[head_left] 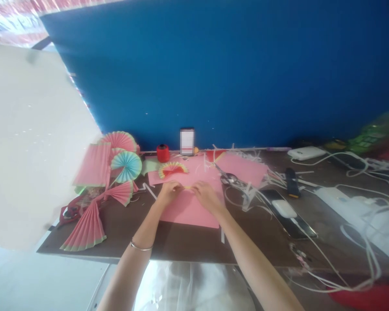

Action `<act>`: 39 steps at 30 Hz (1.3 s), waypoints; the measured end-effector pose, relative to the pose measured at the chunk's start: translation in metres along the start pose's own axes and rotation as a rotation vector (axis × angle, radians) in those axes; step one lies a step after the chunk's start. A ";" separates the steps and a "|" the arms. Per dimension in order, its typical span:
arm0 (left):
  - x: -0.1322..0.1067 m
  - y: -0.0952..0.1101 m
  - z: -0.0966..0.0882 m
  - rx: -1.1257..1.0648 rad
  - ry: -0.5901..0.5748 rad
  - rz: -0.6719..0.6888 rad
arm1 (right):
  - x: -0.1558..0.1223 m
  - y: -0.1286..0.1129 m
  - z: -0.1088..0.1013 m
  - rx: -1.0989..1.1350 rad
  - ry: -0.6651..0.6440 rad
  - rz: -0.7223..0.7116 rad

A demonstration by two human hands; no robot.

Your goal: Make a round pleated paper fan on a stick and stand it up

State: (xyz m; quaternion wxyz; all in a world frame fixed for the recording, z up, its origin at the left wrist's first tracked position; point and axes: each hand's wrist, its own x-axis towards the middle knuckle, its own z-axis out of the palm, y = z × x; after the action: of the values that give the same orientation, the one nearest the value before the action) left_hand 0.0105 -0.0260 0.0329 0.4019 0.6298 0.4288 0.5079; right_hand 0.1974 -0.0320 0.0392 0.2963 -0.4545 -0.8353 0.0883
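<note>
My left hand (170,191) and my right hand (205,193) are close together over a pink paper sheet (189,211). Their fingers pinch the two ends of a narrow yellowish strip (188,187), probably folded paper, though most of it is covered by the fingers. Just behind my hands lies a small red pleated paper fan with a yellow edge (173,169). Scissors (229,178) rest to the right of my right hand, among white paper scraps.
Several pleated paper fans (87,226) crowd the table's left end, a blue one (126,166) among them. At the back stand a red container (163,153) and a propped phone (187,141). Another phone (293,220), cables and a white power strip (353,216) occupy the right.
</note>
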 end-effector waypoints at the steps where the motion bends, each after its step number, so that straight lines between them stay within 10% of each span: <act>1: 0.001 -0.002 -0.001 0.003 -0.003 -0.004 | 0.000 0.000 0.001 0.016 0.003 0.014; 9: 0.002 -0.008 -0.011 -0.028 -0.090 -0.053 | 0.000 -0.010 -0.007 0.312 0.031 0.184; 22: -0.004 0.009 0.018 -0.450 0.194 -0.372 | 0.001 -0.025 -0.004 0.605 -0.001 0.323; 30: 0.000 0.000 0.013 -0.547 0.305 -0.327 | 0.000 -0.024 -0.009 0.504 -0.015 0.313; 39: -0.003 0.001 0.018 -0.508 0.182 -0.289 | 0.002 -0.026 -0.011 0.537 0.033 0.338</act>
State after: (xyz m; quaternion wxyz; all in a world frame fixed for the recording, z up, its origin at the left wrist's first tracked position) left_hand 0.0281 -0.0298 0.0297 0.5748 0.3935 0.4075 0.5906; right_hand 0.1842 -0.0465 0.0598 0.4003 -0.4936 -0.6901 0.3463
